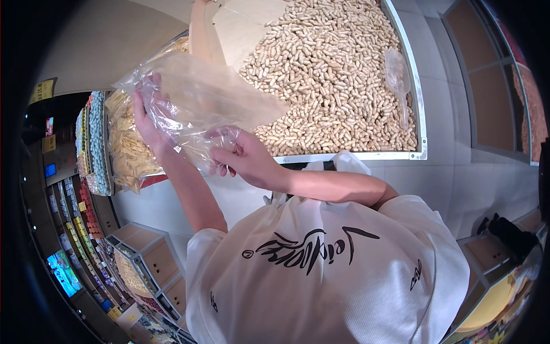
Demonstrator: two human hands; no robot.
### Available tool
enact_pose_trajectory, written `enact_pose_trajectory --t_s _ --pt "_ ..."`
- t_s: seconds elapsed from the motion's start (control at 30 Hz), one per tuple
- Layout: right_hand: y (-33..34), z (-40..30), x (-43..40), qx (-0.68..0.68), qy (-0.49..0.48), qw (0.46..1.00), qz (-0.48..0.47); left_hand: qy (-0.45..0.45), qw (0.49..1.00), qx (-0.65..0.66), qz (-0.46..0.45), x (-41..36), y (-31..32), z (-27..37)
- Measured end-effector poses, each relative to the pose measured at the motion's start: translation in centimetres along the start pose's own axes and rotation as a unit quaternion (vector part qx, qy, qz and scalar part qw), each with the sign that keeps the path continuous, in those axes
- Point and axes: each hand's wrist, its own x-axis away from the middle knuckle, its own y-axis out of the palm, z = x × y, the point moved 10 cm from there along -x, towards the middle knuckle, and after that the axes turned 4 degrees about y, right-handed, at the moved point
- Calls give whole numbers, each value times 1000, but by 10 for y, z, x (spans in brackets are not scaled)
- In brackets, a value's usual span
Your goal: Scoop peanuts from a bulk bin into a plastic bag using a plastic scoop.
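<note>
A clear plastic bag (206,92) is stretched out between my two hands, its wide end lying over the peanuts' left edge. My left hand (150,107) is raised at the bag's left end, with its fingers showing through the film. Whether those fingers are inside the bag or behind it, I cannot tell. With bent fingers, my right hand (245,157) pinches the bag's near edge. Beyond the bag, unshelled peanuts (326,81) fill much of a large metal-edged bin (343,157). A clear plastic scoop (398,77) rests on them at the right side.
Packaged yellowish food (124,142) is heaped left of the bin, close to my left forearm. Farther left are shelves with rows of wrapped goods (99,146) and price tags. Another display bin (146,266) stands at the lower left. Tiled floor (434,107) runs along the right.
</note>
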Motion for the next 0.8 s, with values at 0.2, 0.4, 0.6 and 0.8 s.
enact_pose_trajectory --t_s 0.2,0.4,0.6,0.8 --pt "-11 0 21 450 -174 876 14 104 993 -52 38 30 -63 4" --pt "-108 99 26 401 48 913 -61 -80 996 -4 31 94 -136 -110" --pt "-197 132 25 93 205 974 25 -199 970 -51 131 155 -169 -194" --pt "-224 120 15 68 123 980 141 -286 945 -98 122 166 -139 -245"
